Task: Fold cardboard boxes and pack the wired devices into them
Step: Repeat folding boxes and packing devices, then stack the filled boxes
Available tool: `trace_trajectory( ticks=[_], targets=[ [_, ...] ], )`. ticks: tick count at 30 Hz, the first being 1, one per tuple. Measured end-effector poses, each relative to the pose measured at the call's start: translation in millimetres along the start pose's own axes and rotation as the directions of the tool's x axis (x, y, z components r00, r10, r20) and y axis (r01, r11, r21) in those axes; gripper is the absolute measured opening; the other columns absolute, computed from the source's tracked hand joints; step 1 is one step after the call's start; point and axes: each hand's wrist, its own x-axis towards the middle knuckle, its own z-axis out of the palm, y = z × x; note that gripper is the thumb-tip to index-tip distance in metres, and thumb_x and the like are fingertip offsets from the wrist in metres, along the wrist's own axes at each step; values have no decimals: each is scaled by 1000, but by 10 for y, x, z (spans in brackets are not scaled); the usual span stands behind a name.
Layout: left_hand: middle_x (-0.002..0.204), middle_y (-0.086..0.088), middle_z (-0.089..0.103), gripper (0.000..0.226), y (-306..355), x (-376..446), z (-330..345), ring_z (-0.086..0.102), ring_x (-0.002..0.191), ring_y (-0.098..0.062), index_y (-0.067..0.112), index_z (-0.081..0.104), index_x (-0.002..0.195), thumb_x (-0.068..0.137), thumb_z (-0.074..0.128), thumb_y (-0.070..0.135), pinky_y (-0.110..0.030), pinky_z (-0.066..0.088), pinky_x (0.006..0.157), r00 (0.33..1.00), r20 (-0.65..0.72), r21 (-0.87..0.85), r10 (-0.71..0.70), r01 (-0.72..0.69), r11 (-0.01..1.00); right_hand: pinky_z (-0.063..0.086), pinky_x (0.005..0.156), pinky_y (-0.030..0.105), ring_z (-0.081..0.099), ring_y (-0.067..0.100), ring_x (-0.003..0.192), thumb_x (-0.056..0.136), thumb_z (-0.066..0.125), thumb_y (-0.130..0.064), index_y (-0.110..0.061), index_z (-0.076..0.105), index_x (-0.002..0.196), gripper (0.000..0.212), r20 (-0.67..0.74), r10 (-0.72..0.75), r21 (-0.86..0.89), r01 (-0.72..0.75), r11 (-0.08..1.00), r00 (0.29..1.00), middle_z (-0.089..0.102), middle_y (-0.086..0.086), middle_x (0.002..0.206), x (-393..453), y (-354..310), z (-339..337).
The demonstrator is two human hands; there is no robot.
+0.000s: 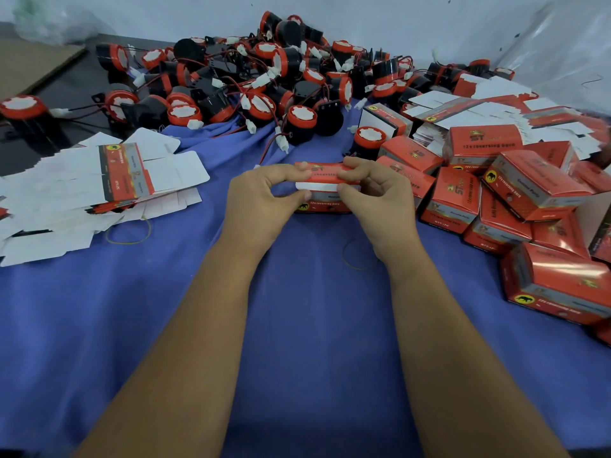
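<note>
As your left hand [264, 193] and right hand [373, 190] pinch the red printed cardboard box [325, 201], you are closing it; next, tuck the white flap [317, 186].

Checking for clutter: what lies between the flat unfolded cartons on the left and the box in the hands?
Head view: bare blue cloth, except a yellow rubber band beside the flat white-and-red cartons; the red box lies farther right.

Blue cloth [314, 325] spread over the dark table [49, 127]. Two yellow rubber bands [130, 233] lying on the cloth, apart. Brown cardboard sheet [33, 66] far left. Clear plastic sheeting [558, 44] against the pale wall [380, 21].
</note>
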Motion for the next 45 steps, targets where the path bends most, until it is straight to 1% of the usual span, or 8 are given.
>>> trace_trajectory(
  ticks=[7, 13, 16, 23, 29, 35, 40, 45],
  targets=[
    [101, 13, 64, 21, 4, -23, 59, 56, 97, 5, 7, 77, 100, 79, 79, 5, -47, 42, 109, 996, -27, 139, 84, -79, 987, 52, 97, 35, 59, 16, 120, 85, 52, 10, -17, 67, 80, 31, -6, 16, -15, -16, 1000, 1000, 64, 1, 126, 4, -3, -5],
    [115, -11, 71, 32, 27, -29, 128, 62, 113, -32, 2, 73, 109, 79, 67, -9, -25, 35, 102, 935, 85, 416, 345, -348, 840, 46, 104, 25, 49, 17, 131, 83, 42, 21, -11, 69, 108, 49, 62, -28, -180, 39, 983, 998, 57, 5, 137, 16, -7, 32],
    [104, -16, 74, 30, 73, -54, 184, 67, 102, -37, -2, 74, 105, 77, 69, -9, -22, 36, 93, 933, 74, 407, 352, -351, 843, 41, 103, 13, 46, 15, 133, 83, 45, 18, -6, 68, 115, 47, 73, -71, -293, 89, 952, 995, 55, 5, 140, 9, -8, 26],
    [106, -8, 74, 31, 72, -35, 162, 62, 104, -28, 9, 75, 108, 81, 69, -4, -10, 32, 90, 956, 71, 354, 283, -289, 889, 50, 92, 29, 62, 25, 101, 77, 61, 9, 2, 70, 102, 27, 96, -355, -525, 350, 775, 930, 66, 11, 107, -19, 7, 10],
    [103, -2, 71, 26, 149, -36, 218, 57, 100, -27, 16, 76, 107, 87, 64, 4, -43, 48, 81, 967, 79, 443, 243, -252, 861, 54, 81, 44, 62, 30, 97, 77, 67, 4, 0, 72, 96, 20, 141, -378, -599, 383, 703, 915, 67, 11, 101, -32, 2, 11],
    [102, -3, 73, 26, 152, -59, 240, 61, 101, -25, 15, 77, 105, 91, 58, 4, -47, 51, 77, 966, 93, 492, 241, -255, 832, 46, 62, 33, 56, 24, 93, 80, 71, -11, -7, 72, 83, 4, 146, -421, -756, 375, 536, 895, 63, 3, 93, -51, -10, 57],
    [102, 1, 75, 24, 154, -113, 194, 67, 98, -18, 15, 77, 106, 90, 62, 5, -26, 50, 82, 964, 4, 397, 267, -246, 884, 39, 104, 26, 38, 15, 140, 85, 65, -7, -6, 64, 115, 30, 200, -216, -621, 294, 726, 956, 50, 1, 146, -40, 26, 42],
    [107, 21, 63, 29, 46, -24, 74, 56, 97, 20, 20, 65, 125, 97, 59, 22, -2, 43, 81, 941, -272, -137, -201, 168, 976, 40, 111, 35, 44, 14, 135, 88, 66, -9, -12, 56, 135, 49, 132, -118, -478, 168, 862, 984, 62, -5, 120, -52, 11, 27]
  ],
)
